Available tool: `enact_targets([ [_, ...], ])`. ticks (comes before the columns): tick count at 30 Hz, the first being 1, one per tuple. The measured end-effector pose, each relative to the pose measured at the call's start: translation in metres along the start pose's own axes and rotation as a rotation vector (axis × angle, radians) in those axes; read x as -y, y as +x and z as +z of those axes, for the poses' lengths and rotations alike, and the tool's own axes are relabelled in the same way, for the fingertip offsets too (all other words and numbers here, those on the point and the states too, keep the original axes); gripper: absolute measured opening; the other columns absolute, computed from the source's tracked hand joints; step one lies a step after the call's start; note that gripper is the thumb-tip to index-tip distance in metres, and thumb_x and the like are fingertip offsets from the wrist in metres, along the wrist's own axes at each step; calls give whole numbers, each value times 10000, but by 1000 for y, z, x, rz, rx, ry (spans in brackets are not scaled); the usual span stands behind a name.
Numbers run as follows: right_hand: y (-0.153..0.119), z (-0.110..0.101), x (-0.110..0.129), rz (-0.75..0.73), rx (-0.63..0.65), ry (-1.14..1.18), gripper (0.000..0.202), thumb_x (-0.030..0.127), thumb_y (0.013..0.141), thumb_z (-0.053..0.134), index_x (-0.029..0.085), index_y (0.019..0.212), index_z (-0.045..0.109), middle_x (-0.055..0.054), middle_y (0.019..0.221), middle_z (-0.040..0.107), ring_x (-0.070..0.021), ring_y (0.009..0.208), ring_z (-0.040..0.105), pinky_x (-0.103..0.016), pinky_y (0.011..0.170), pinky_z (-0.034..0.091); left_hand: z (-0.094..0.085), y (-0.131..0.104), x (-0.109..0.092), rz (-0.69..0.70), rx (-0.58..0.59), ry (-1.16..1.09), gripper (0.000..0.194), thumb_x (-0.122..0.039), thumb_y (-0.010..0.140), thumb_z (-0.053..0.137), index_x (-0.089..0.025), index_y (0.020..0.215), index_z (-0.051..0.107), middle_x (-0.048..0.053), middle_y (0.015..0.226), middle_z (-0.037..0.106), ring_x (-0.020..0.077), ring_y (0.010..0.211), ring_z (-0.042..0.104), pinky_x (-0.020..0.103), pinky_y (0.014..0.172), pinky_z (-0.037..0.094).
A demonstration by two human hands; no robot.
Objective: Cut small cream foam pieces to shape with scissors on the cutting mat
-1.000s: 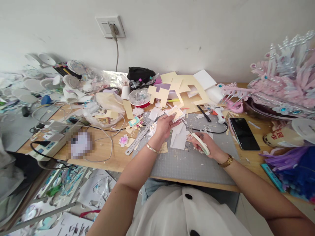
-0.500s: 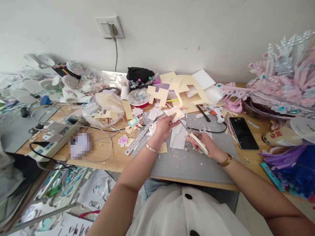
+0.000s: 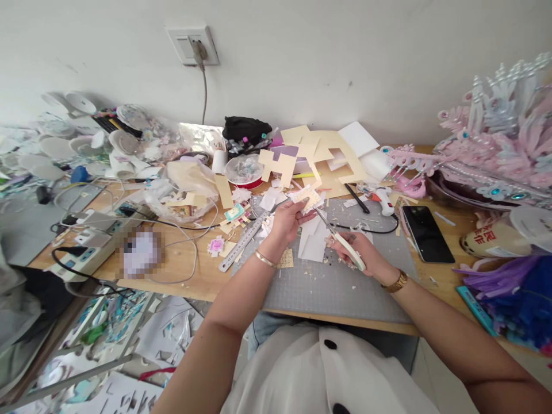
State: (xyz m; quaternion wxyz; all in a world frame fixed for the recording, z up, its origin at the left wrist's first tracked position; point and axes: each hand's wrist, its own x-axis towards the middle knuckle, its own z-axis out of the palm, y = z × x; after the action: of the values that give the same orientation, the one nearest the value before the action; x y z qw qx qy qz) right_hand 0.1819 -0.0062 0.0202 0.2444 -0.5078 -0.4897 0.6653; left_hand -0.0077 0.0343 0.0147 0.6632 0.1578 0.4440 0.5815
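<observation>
Between the fingers of my left hand [image 3: 288,223] is a small cream card piece [image 3: 307,199] with a pattern on it. My right hand [image 3: 354,250] grips scissors [image 3: 350,251] with white handles, their blades pointing up and left to the edge of the card. Below the hands lies a grey cutting mat [image 3: 336,293] scattered with scraps. White paper [image 3: 312,238] rests on the mat between my hands, and another cream patterned piece [image 3: 286,259] lies beside my left wrist.
A metal ruler [image 3: 241,247] lies left of my left hand. Farther right are a black phone [image 3: 428,234], a glue gun [image 3: 384,202] and a cup [image 3: 487,241]. Cut cream card [image 3: 332,164] is piled behind. A power strip [image 3: 92,244] with cables sits at the left.
</observation>
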Motion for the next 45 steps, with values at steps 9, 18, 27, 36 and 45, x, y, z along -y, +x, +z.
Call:
enact_targets([
  [9, 3, -2, -8, 10, -8, 14, 375, 497, 581, 775, 180, 667, 593, 68, 417, 469, -51, 321, 358, -176, 292, 279, 1, -2, -1, -1, -6, -1, 51, -116, 770, 716, -101, 805, 681, 70, 802, 740, 146, 649, 695, 393, 864, 585],
  [18, 4, -3, -8, 62, -33, 13, 438, 488, 519, 836, 177, 717, 599, 65, 435, 517, -53, 324, 399, -166, 289, 312, 0, 0, -2, 8, -6, -18, 98, -132, 751, 741, -107, 826, 683, 70, 820, 741, 165, 701, 715, 412, 887, 579],
  [27, -5, -2, 4, 5, 8, -27, 444, 512, 560, 823, 183, 622, 532, 49, 462, 540, -39, 337, 415, -151, 306, 334, -2, 0, -8, 33, -16, -17, 89, -125, 757, 723, -111, 836, 685, 96, 879, 756, 211, 831, 738, 399, 911, 574],
  [36, 3, -2, -10, 7, -19, -6, 446, 534, 557, 803, 180, 746, 608, 70, 458, 512, -41, 315, 364, -170, 290, 281, -5, 2, -7, 9, 29, 61, 146, -150, 752, 745, -117, 890, 709, 93, 881, 759, 208, 801, 737, 424, 901, 579],
  [45, 2, -1, -6, 8, -8, 49, 353, 462, 561, 791, 184, 662, 599, 68, 433, 491, -46, 327, 357, -173, 300, 293, -5, 2, -6, 11, 48, 65, 127, -141, 752, 732, -107, 874, 719, 101, 868, 760, 201, 757, 731, 421, 873, 591],
])
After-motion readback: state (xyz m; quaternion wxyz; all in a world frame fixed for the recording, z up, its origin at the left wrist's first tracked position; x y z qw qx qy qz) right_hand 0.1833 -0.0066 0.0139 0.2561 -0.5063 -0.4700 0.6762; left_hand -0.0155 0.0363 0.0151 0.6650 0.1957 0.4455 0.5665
